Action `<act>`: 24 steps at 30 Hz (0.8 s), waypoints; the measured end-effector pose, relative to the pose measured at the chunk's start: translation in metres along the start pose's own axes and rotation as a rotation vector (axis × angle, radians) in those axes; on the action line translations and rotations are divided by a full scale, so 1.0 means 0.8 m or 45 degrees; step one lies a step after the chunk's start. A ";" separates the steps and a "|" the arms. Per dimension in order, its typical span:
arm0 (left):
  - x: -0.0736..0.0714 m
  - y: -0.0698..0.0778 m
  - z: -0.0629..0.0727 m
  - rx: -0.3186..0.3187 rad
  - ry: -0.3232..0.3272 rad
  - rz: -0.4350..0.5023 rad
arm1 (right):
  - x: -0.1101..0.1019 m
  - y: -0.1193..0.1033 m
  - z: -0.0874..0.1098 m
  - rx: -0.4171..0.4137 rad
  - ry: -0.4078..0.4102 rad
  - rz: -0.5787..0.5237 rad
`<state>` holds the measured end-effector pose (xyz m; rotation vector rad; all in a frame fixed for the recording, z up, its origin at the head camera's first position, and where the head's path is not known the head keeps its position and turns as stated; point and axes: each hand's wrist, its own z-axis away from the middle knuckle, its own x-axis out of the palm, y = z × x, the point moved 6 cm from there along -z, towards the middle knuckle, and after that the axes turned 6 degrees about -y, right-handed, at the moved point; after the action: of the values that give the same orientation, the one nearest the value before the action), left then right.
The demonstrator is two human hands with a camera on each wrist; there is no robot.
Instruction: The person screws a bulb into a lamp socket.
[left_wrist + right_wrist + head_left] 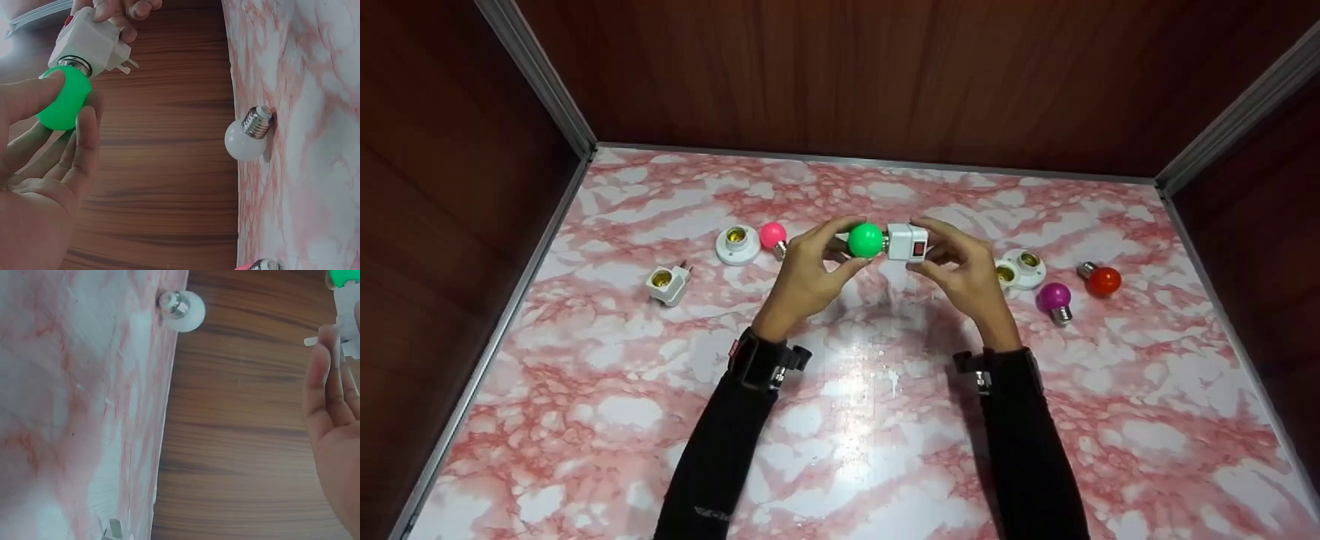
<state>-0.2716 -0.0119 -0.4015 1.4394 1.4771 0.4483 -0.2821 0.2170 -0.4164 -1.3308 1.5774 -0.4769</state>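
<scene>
My left hand (808,274) grips a green light bulb (865,240) by its round globe, thumb on one side and fingers on the other. In my right hand (969,276), thumb and fingers pinch a white plug-in bulb socket (898,241) with a red switch (919,248). The bulb's metal screw base (76,63) sits at the socket's mouth, with part of it showing. Two plug pins (130,66) stick out of the socket's side in the left wrist view. Both things are held up off the table, in line with each other.
On the marbled table (840,465), a second plug-in socket (667,285), a round lamp holder (737,246) and a pink bulb (772,235) lie left. White lamp holders (1026,268), a purple bulb (1054,297) and a red bulb (1104,281) lie right. A white bulb (245,140) shows in both wrist views.
</scene>
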 end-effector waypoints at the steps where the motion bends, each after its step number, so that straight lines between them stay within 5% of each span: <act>1: 0.000 0.000 0.000 -0.003 0.002 0.009 | 0.000 0.000 0.000 -0.018 0.010 0.006; 10: 0.000 0.000 -0.001 0.044 0.029 0.076 | 0.000 -0.007 -0.002 -0.200 0.034 -0.047; 24: -0.001 0.004 -0.001 0.069 0.005 0.100 | 0.006 -0.004 -0.002 -0.120 0.013 -0.231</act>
<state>-0.2708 -0.0118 -0.3981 1.5445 1.4496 0.4624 -0.2815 0.2113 -0.4149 -1.5538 1.5101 -0.5264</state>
